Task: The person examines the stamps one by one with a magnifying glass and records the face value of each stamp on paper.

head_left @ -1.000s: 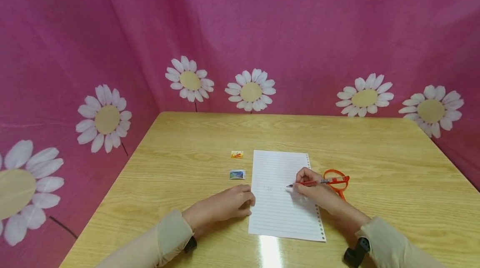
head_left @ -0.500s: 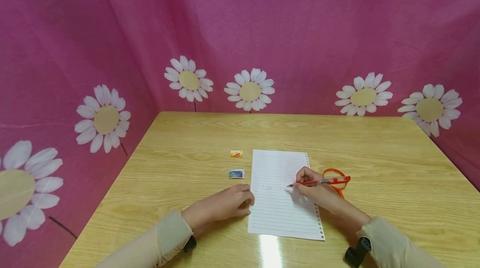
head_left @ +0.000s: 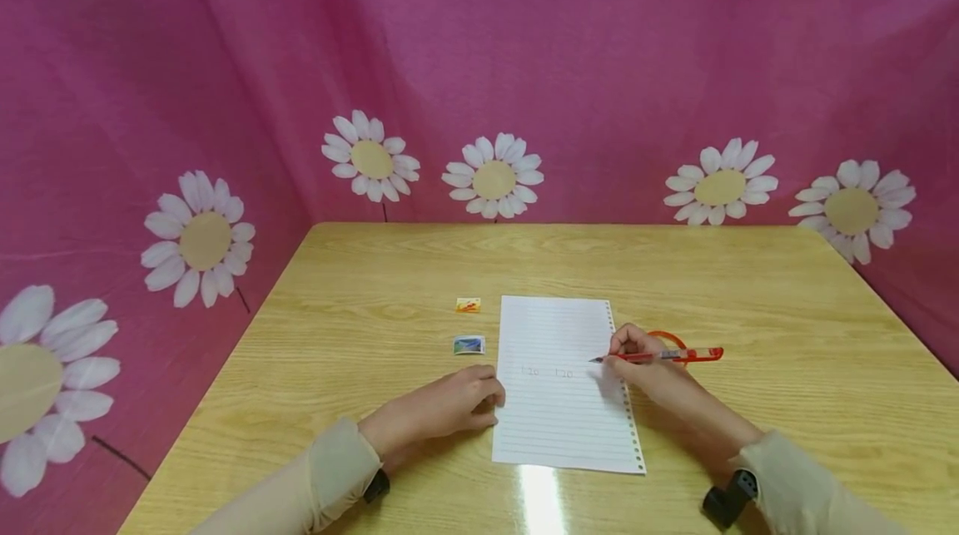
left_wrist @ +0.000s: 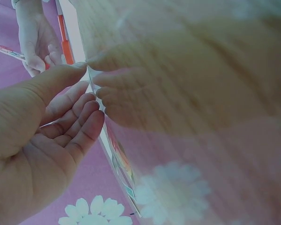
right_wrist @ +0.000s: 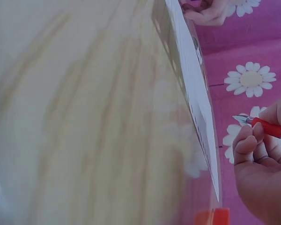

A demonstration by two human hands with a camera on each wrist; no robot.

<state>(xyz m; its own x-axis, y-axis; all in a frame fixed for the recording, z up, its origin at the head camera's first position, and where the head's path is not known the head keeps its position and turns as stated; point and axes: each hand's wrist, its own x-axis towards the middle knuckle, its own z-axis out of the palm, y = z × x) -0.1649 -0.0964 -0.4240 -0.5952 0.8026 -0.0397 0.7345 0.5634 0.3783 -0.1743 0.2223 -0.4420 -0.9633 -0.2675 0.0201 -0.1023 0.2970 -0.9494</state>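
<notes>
In the head view my right hand point(head_left: 652, 373) pinches a red pen point(head_left: 703, 354) between thumb and fingers over the right half of a lined sheet of paper point(head_left: 562, 431). The pen's pointed tip shows in front of the fingertips in the right wrist view and stands off the sheet there. Two small groups of faint writing point(head_left: 563, 373), looking like "120", are on the paper left of the tip. My left hand point(head_left: 445, 408) rests with loosely bent fingers at the sheet's left edge. The left wrist view shows its thumb point(left_wrist: 68, 72) and fingertips at the paper's edge, gripping nothing.
Left of the paper lie two small stamp-like pictures, a yellow one point(head_left: 468, 305) and a blue-green one point(head_left: 469, 344). An orange loop handle point(head_left: 667, 338), like that of scissors, is partly hidden behind my right hand. A pink daisy curtain point(head_left: 584, 86) borders the wooden table point(head_left: 360, 302).
My right hand has moved right with the pen, its tip leaving the second written group and uncovering it. The left hand stays put; the whole view has shifted slightly.
</notes>
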